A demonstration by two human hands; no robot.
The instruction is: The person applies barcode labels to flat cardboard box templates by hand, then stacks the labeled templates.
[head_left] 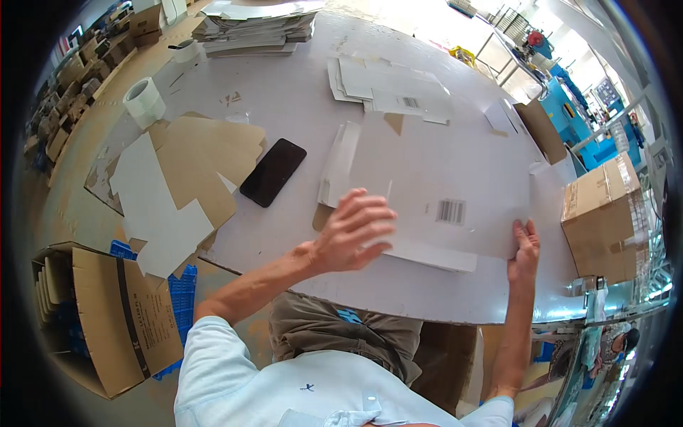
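A single head-worn, wide-angle camera looks forward and steeply down over the near edge of the table (299, 99), close above the left hand (352, 231) and right hand (525, 249).

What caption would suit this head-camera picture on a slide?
Left hand over a flat white carton blank, right hand at its edge, black phone nearby.

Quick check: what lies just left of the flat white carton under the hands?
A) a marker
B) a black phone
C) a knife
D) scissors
B: a black phone lies flat beside the left edge of the carton.
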